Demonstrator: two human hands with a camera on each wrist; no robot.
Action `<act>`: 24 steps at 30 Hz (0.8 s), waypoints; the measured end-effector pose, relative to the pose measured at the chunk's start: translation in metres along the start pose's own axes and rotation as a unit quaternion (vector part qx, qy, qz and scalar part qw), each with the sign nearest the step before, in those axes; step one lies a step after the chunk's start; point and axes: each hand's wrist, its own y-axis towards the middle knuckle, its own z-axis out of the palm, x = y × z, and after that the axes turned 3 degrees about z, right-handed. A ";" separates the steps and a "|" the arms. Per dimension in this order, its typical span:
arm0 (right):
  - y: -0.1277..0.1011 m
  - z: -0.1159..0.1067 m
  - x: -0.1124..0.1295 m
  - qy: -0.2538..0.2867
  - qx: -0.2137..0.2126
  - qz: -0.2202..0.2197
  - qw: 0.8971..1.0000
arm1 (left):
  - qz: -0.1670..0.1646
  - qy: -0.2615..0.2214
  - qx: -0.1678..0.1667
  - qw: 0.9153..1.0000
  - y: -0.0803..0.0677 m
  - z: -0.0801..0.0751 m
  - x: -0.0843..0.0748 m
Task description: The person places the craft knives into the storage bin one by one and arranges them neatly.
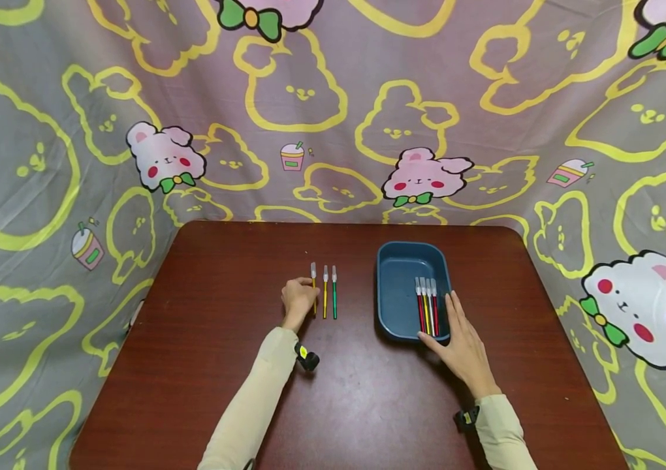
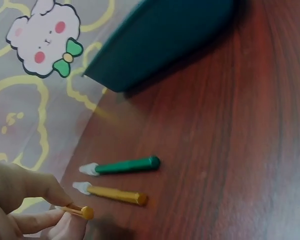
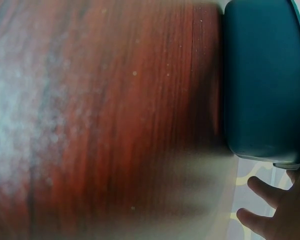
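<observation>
My left hand [image 1: 300, 299] pinches a gold craft knife [image 1: 313, 273] with a clear cap between thumb and fingertips. In the left wrist view, the butt end of that gold craft knife [image 2: 87, 212] pokes out past the fingers. Just right of it on the table lie another gold craft knife [image 1: 325, 294] and a green craft knife [image 1: 335, 294], side by side, caps pointing away. A blue bin [image 1: 397, 307] stands further right, with several capped craft knives [image 1: 427, 307], red, gold and silvery, along its right side. My right hand [image 1: 463, 346] rests at the bin's near right corner, fingers extended.
All of this stands on a brown wooden table [image 1: 221, 281] with rounded corners. A patterned curtain [image 1: 321, 176] encloses the table at the back and both sides. A small black camera [image 1: 307, 358] is strapped to the left wrist, another black device [image 1: 466, 418] to the right.
</observation>
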 end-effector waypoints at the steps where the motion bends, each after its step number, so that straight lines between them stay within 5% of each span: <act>1: 0.000 0.000 0.000 0.000 0.000 0.001 1.000 | -0.001 -0.007 0.001 1.000 -0.001 -0.001 -0.002; 15: 0.000 0.000 0.001 0.001 -0.005 -0.006 1.000 | 0.035 -0.110 0.010 0.993 -0.014 -0.002 -0.027; 24: 0.000 -0.002 0.001 0.002 -0.002 -0.008 1.000 | 0.073 -0.141 0.056 0.986 -0.025 0.002 -0.050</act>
